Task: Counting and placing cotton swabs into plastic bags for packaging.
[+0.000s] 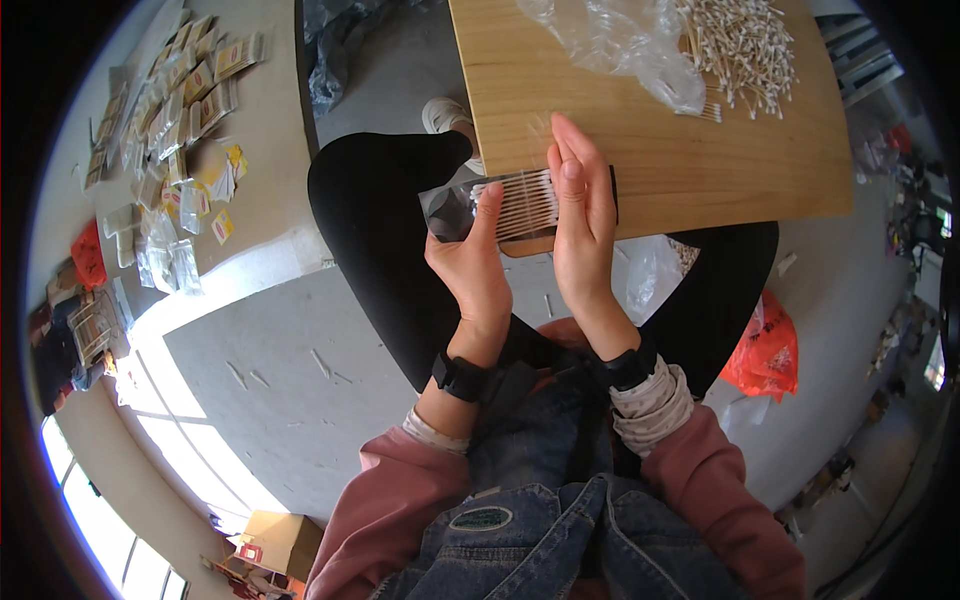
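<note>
A flat row of cotton swabs (pixel 522 208), slim parallel sticks with soft white tips, lay between the hands at the near-left edge of the smooth, wood-grained table (pixel 650 150). The left hand (pixel 470 272) held the row's left end under its thumb, remaining fingers hidden. The right hand (pixel 583 225) stood at the opposite end, fingers straight and close together; whether they gripped could not be told. Crinkled transparent film (pixel 625 50) adjoined a loose swab heap (pixel 745 50).

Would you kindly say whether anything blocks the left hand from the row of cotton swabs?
Nothing visible does: the left hand has its thumb at the left end of the row of cotton swabs; clear film I cannot rule out.
</note>
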Demonstrator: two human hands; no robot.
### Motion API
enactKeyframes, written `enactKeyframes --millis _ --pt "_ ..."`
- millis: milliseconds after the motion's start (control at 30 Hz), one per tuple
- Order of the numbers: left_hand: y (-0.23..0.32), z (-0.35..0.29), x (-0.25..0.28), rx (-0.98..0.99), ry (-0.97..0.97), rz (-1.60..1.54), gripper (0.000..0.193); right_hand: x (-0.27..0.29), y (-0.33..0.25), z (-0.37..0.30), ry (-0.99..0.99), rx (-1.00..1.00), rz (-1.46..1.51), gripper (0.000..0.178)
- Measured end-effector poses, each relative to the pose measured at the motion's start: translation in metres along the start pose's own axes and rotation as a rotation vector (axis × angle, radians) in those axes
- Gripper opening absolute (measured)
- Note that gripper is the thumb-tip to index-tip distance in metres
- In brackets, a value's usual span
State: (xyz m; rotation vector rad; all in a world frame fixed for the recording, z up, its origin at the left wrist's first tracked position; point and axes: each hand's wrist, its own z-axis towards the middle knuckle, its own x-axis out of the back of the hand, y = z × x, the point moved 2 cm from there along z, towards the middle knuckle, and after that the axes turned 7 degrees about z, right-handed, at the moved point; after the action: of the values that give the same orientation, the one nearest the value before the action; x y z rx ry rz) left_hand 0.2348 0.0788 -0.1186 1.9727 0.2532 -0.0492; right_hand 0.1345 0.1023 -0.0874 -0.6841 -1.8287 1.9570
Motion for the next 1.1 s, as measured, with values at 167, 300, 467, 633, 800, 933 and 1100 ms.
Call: enactKeyframes --millis 167,300,467,633,800,933,1100 --pt "0.002 0.0 -0.001 -0.012 0.013 0.018 0.014 0.002 -0.001 -0.001 -0.041 0.002 0.047 0.054" --pt "0.001 0.002 0.001 -0.03 -0.016 0.072 0.019 0.005 0.0 -0.002 -0.032 -0.002 0.187 0.059" --pt "0.007 0.006 0.011 0.04 -0.03 -0.037 0.028 0.012 -0.001 0.0 0.018 -0.024 0.31 0.063" --pt "-0.005 0.008 0.008 0.044 0.031 -0.065 0.029 0.007 -0.001 -0.006 -0.03 -0.022 0.318 0.067" --pt "-0.006 0.005 -0.001 -0.009 0.072 -0.024 0.026 0.006 0.0 -0.01 -0.054 -0.013 0.276 0.067" --pt "-0.004 0.002 -0.007 -0.03 0.105 -0.029 0.026 0.006 0.0 -0.009 -0.05 -0.01 0.272 0.067" --pt "-0.009 0.007 -0.004 -0.066 0.085 -0.029 0.027 0.0 -0.001 -0.011 -0.006 0.009 0.269 0.057"
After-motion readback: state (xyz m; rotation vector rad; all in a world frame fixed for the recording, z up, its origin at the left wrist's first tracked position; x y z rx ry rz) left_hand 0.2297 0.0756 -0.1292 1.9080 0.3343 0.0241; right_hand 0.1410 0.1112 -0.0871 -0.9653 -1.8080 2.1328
